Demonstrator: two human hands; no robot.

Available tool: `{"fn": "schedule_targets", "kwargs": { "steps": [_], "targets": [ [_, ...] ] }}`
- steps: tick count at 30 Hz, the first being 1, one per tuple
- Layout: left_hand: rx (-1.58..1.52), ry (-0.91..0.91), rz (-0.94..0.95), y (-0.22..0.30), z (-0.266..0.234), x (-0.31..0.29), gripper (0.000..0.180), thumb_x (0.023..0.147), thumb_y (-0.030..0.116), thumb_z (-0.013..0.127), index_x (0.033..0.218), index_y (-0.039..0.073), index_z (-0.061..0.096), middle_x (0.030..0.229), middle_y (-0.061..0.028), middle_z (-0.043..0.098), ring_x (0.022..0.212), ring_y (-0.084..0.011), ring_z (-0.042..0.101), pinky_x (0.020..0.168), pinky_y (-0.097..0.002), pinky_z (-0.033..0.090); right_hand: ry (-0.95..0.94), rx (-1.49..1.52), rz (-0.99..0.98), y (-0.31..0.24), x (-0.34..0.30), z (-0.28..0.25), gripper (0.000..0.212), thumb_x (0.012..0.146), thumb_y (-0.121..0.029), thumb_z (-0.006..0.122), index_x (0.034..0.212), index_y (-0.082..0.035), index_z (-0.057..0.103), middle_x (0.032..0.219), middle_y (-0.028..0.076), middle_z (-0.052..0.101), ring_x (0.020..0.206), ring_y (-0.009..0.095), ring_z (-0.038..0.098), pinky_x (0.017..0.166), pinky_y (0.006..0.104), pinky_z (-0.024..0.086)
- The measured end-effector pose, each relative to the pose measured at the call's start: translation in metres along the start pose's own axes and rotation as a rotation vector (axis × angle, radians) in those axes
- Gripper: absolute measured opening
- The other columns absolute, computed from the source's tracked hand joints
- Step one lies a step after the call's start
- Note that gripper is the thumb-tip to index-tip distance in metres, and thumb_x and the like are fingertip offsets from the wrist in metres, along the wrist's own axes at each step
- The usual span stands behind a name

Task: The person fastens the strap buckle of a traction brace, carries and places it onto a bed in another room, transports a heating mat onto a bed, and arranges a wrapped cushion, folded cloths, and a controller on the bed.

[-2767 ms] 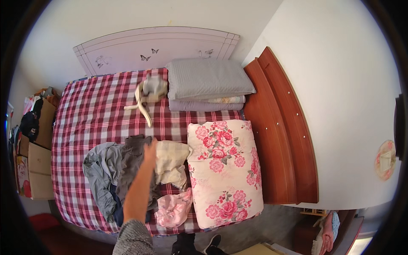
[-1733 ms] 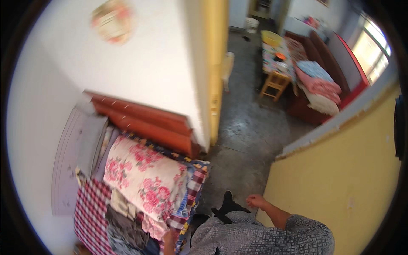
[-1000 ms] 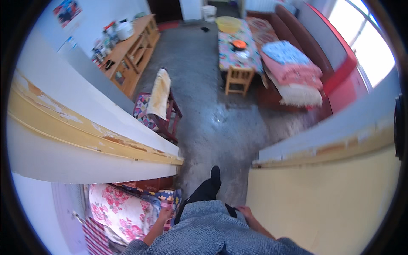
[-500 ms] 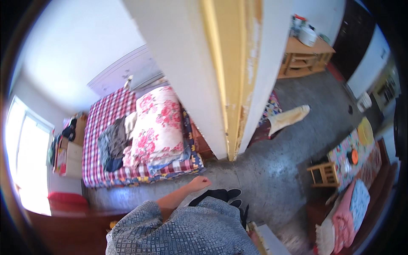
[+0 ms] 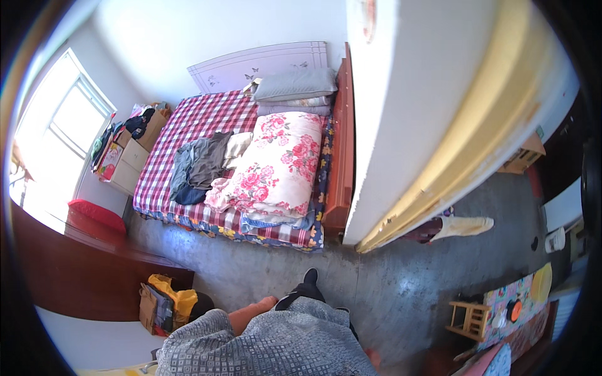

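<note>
My left hand (image 5: 268,302) hangs beside my dark-trousered leg, its fingers loosely curled with nothing seen in them. Only a small bit of my right hand (image 5: 374,357) shows at the lower edge, past the patterned grey shirt (image 5: 276,341); its fingers are hidden. Neither hand touches any furniture. Ahead stands a bed (image 5: 182,135) with a red-checked sheet. On it lie a folded floral quilt (image 5: 276,163), a heap of grey and blue clothes (image 5: 204,164) and a grey pillow (image 5: 296,84).
A wall end with a yellow door frame (image 5: 451,169) rises right of the bed. At left are a red chair (image 5: 97,216), brown furniture (image 5: 81,269) and a yellow bag (image 5: 179,297). A wooden stool (image 5: 468,319) stands by a table (image 5: 511,294) at right.
My view has swung left toward the bedroom, and the bed shows more fully. The door frame has shifted right in view. One foot has stepped forward; my left hand stays low.
</note>
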State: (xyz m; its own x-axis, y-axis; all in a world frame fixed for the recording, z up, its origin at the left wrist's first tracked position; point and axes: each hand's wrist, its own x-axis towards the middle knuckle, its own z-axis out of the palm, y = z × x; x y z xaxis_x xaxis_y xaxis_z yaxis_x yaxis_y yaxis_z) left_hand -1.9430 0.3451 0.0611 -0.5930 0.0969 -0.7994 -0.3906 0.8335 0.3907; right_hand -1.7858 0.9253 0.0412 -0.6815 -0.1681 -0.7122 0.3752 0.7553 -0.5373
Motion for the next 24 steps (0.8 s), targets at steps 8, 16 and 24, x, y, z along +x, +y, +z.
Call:
{"fn": "schedule_targets", "kwargs": {
  "steps": [8,16,24],
  "targets": [
    [-0.287,0.247,-0.044,0.016,-0.057,0.002,0.032,0.087,0.039,0.068,0.101,0.012,0.075,0.098,-0.016,0.074,0.093,-0.0332,0.071,0.082,-0.0433,0.055,0.157,0.413,0.318,-0.122,0.07,-0.048,0.029,0.098,-0.029,0.054,0.116,-0.008,0.064,0.098,0.016,0.067,0.09,0.032,0.066,0.085,0.0481,0.054],
    [-0.698,0.392,-0.112,0.01,-0.073,0.003,0.034,0.087,0.04,0.066,0.099,0.009,0.075,0.092,-0.0174,0.074,0.09,-0.0325,0.071,0.081,-0.0436,0.055,0.139,0.387,0.264,-0.168,0.111,-0.094,0.03,0.098,-0.029,0.054,0.117,-0.008,0.064,0.099,0.016,0.067,0.091,0.033,0.065,0.085,0.0482,0.053],
    [-0.584,0.386,-0.241,0.015,0.001,-0.013,0.04,0.087,0.044,0.066,0.102,0.008,0.076,0.095,-0.0181,0.074,0.093,-0.0331,0.071,0.083,-0.0429,0.054,0.084,0.24,0.216,-0.155,0.136,-0.127,0.03,0.098,-0.03,0.054,0.118,-0.008,0.063,0.1,0.016,0.067,0.092,0.033,0.065,0.086,0.0482,0.053]
  ]
}}
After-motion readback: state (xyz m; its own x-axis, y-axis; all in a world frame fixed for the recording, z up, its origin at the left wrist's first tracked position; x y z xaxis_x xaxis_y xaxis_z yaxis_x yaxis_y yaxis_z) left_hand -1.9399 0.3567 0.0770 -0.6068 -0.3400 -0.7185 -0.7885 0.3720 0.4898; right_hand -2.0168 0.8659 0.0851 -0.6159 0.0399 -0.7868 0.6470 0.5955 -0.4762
